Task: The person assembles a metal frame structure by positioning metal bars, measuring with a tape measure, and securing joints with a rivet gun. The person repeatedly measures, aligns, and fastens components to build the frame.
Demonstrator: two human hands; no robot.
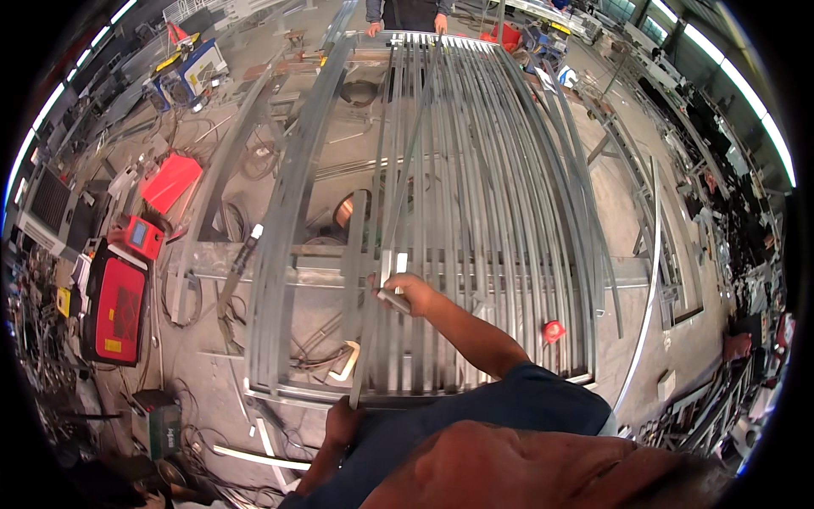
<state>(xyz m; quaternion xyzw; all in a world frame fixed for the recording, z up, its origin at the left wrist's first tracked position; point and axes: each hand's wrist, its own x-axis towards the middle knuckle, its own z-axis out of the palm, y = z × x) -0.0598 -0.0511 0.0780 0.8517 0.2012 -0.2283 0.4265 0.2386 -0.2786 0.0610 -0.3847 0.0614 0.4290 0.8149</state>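
A long, thin metal bar [405,182] slants across a rack of parallel metal bars [500,212], from the far edge down toward me. Its near end is by my left hand [342,422], whose fingers are closed around it at the frame's front edge. My right hand [409,293] is closed farther forward, over the middle of the bars. A short grey metal piece [395,300] sticks out of its grip; the fingers partly hide it. A pale yellow C-shaped piece [345,363] lies just beyond my left hand. To the right, a red tape measure [553,331] rests on the bars.
Across the rack stands a co-worker, one hand [441,24] at the slanting bar's far end. On the left floor are a red machine [119,307], a red sheet [171,181] and loose cables. A long pale strip [653,280] curves along the right, near metal trestles.
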